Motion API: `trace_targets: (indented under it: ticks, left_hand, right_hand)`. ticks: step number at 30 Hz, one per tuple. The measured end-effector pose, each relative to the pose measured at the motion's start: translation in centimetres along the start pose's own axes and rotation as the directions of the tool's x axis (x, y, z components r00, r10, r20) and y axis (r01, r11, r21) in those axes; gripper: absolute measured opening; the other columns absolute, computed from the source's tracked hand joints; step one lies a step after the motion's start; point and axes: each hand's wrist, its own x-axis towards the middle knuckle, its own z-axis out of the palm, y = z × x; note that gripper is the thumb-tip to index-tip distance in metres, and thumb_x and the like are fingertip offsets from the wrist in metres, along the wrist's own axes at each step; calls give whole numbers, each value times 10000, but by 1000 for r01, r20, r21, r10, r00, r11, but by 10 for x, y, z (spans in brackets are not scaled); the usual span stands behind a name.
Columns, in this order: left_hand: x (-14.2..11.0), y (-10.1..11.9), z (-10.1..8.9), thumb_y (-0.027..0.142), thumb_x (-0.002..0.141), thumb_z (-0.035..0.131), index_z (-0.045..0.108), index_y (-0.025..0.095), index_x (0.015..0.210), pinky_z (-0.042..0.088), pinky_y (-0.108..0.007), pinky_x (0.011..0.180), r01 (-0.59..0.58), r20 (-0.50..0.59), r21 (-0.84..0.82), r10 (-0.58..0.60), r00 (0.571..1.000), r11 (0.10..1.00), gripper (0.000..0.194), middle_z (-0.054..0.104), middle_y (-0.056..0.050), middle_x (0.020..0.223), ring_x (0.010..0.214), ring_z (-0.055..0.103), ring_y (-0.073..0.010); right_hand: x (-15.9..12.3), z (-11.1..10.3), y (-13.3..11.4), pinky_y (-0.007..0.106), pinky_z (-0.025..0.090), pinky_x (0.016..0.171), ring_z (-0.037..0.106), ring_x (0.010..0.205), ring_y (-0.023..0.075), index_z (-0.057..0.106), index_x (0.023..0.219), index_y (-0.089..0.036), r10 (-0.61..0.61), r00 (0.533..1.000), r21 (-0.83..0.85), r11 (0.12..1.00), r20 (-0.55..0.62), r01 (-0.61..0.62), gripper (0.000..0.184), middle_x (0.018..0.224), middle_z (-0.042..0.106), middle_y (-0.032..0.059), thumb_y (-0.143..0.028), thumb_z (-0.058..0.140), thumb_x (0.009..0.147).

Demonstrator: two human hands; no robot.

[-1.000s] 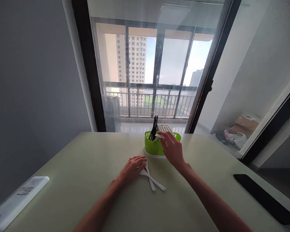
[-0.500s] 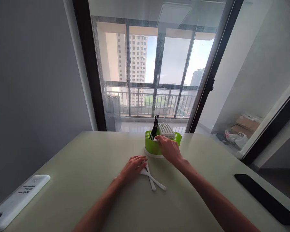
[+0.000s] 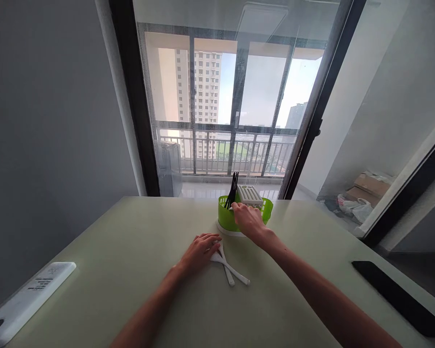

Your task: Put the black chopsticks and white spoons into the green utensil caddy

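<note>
My right hand (image 3: 248,217) is over the near rim of a green cutlery basket (image 3: 225,220), closed on a white spoon (image 3: 232,208). Only a small bit of that spoon shows beside the fingertips; the rest is hidden by the hand and basket. Black chopsticks (image 3: 232,189) stand in the basket's left part, close to my fingers. On the table, my left hand (image 3: 203,249) is closed over the bowl ends of two white spoons (image 3: 235,273), with its thumb bent around them. Their handles cross and point toward me.
A white slotted piece (image 3: 249,195) sits at the back of the basket. On the pale table (image 3: 137,241), a white case-like object (image 3: 29,299) lies at the left and a flat black object (image 3: 395,295) at the right. A glass door (image 3: 217,111) stands behind.
My right hand has lowered the white spoon into the green basket and shifted slightly left; less of the spoon shows now. My left hand and the crossed spoons have stayed in place.
</note>
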Motion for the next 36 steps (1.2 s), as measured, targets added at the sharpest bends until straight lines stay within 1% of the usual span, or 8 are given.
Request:
trace_targets:
  ticks: [4,9,11,13,18,23,31,36]
  left_hand:
    - [0,2,-1,403,1027,496,710,292,1229,441,-407,1118,6,8,8,-6,1000,1000,315,706,-34,1325,1267,618,-231]
    - [0,6,-3,394,1028,496,708,296,1229,437,-401,1116,13,14,13,-13,1000,1000,308,704,-26,1330,1275,611,-231]
    - [0,6,-2,383,1026,502,709,290,1226,437,-401,1116,13,10,16,-13,1000,1000,303,712,-27,1316,1274,612,-232]
    - [0,6,-2,376,1027,499,708,290,1228,437,-398,1118,4,8,17,-4,1000,1000,302,714,-29,1312,1271,616,-229]
    - [0,2,0,374,1029,492,713,287,1219,447,-396,1114,-16,1,21,16,1000,1000,305,709,-38,1320,1269,623,-227]
    - [0,0,1,384,1030,487,711,280,1227,455,-398,1115,-13,4,27,13,1000,1000,315,714,-36,1311,1273,620,-223]
    - [0,-3,3,400,1031,488,709,279,1231,454,-399,1118,-16,-2,33,16,1000,999,323,719,-36,1304,1265,625,-221]
    - [0,2,0,410,1036,475,705,284,1239,464,-399,1107,-11,7,20,11,1000,1000,332,716,-35,1310,1259,629,-221]
  right_hand:
    - [-4,-2,-2,333,501,768,744,985,292,605,1234,-165,-12,1000,3,1000,-8,12,271,1143,718,165,-156,469,1000]
    - [-27,-12,-12,319,493,694,741,951,265,450,1444,-193,-14,996,18,1000,-89,15,417,1416,572,175,-235,434,1029]
    - [-42,-14,-19,302,472,660,739,920,243,456,1434,-211,-21,988,53,998,-156,29,404,1455,546,152,-255,424,1033]
    - [-58,-13,-26,284,447,647,735,894,220,518,1366,-235,-44,980,113,991,-193,66,348,1399,601,112,-268,429,1032]
    - [-90,12,-37,291,437,694,739,891,237,671,1064,-250,-124,992,170,979,40,115,234,1069,755,52,-285,443,1027]
    - [-105,38,-42,328,468,730,742,949,292,679,1046,-218,-135,970,165,981,202,103,218,1063,766,83,-328,495,1004]
    - [-106,53,-42,342,488,742,749,957,317,598,1186,-171,-98,963,138,988,251,64,258,1061,771,130,-246,526,949]
    - [-103,59,-37,349,486,732,751,946,321,634,1111,-179,-98,962,122,990,257,68,227,1051,771,148,-264,459,994]
